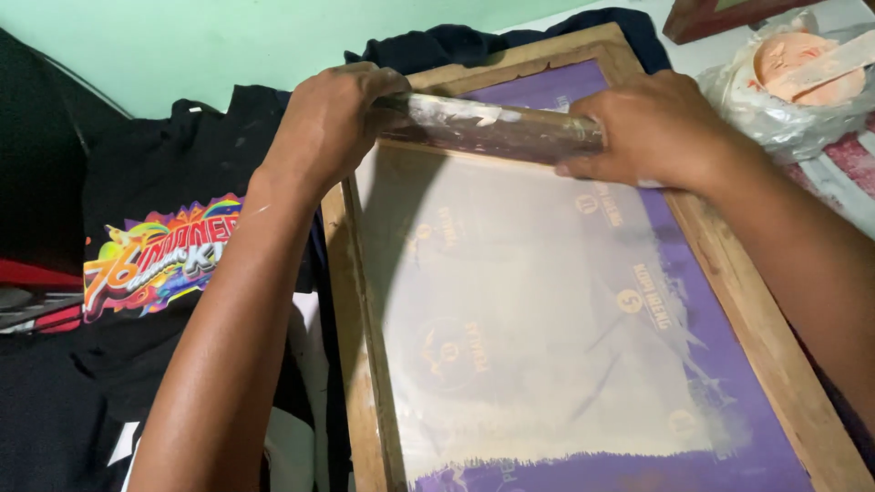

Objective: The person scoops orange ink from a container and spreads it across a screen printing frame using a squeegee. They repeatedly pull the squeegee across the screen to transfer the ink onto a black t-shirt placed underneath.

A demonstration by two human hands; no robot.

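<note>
A person leans over a wooden printing frame (365, 383) with a purple mesh screen (729, 401), most of it coated in a pale film of white ink (510, 301). Both hands grip a long squeegee (492, 128) lying across the far end of the screen, its handle smeared with dried white ink. The left hand (333, 118) is closed around the squeegee's left end, fingers curled over the top. The right hand (652, 128) is clamped on the right end, fingers pointing left along the handle.

Faint round and lettered designs show through the ink, too washed out to make out. The frame's near edge is cut off at the bottom of the view.

To the left lies a black T-shirt (146, 182) bearing a bright, multicoloured cartoon-style print (159, 260), partly hidden by the left forearm. Dark fabric (437, 46) pokes out from beneath the frame's far edge. At the top right sits a crumpled clear plastic bag (784, 118) holding something peach-coloured (802, 64) with a pale flat stick (834, 59) resting across it; what it contains is hard to tell. A reddish wooden corner (702, 18) is cut off at the top edge. A pale green wall (228, 36) stands behind. The desk beneath is almost wholly covered.
</note>
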